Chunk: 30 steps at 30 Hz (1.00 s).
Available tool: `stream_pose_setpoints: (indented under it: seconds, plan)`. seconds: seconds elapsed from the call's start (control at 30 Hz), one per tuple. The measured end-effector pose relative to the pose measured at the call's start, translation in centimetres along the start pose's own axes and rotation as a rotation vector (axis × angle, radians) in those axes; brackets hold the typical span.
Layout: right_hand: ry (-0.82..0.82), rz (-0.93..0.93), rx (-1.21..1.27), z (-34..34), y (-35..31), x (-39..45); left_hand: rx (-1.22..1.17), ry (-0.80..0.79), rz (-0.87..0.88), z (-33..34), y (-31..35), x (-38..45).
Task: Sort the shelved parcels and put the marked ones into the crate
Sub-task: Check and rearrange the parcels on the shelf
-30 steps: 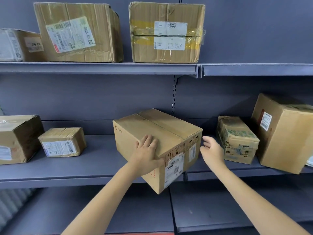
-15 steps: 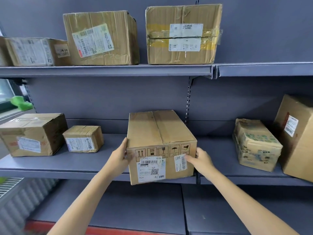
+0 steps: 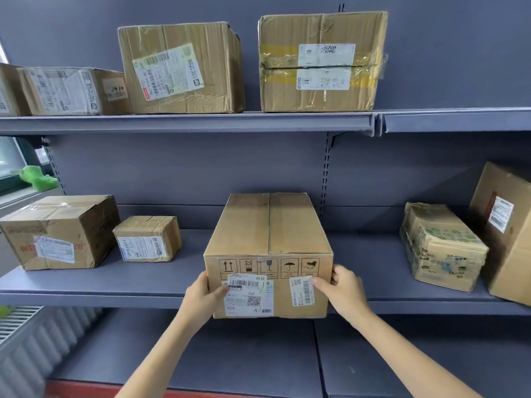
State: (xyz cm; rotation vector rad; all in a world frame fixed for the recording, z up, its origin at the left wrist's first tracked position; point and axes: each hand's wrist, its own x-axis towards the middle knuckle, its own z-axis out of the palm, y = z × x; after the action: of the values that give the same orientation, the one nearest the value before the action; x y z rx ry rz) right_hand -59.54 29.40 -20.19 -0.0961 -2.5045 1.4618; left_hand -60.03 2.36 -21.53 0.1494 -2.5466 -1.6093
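Note:
A brown cardboard parcel (image 3: 268,239) sits squarely at the front edge of the middle shelf (image 3: 115,282), its labelled end facing me with two white barcode labels and a row of handling symbols. My left hand (image 3: 202,297) grips its lower left corner, thumb on the larger label. My right hand (image 3: 342,291) grips the lower right corner, thumb beside the small label. No crate is in view.
On the middle shelf are two parcels at left (image 3: 60,234) (image 3: 148,238) and two at right (image 3: 442,245) (image 3: 508,231). The top shelf (image 3: 186,122) bears three more boxes. A bare lower shelf (image 3: 244,354) lies below. A radiator (image 3: 26,346) is at lower left.
The parcel was turned from a skewed angle to face me square-on. Both hands moved onto its front lower corners, and the view shifted closer and to the left.

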Motion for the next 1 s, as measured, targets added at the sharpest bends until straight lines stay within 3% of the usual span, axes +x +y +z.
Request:
stream_pose_setpoints:
  seconds: [0.33, 1.0]
  plan:
    - [-0.016, -0.076, -0.034, 5.4, -2.7, -1.1, 0.043, 0.037, -0.010, -6.1, -3.2, 0.6]
    - [0.053, 0.051, -0.155, 9.7, -4.9, 0.2, 0.053, 0.043, -0.045, -7.5, -3.4, 4.6]
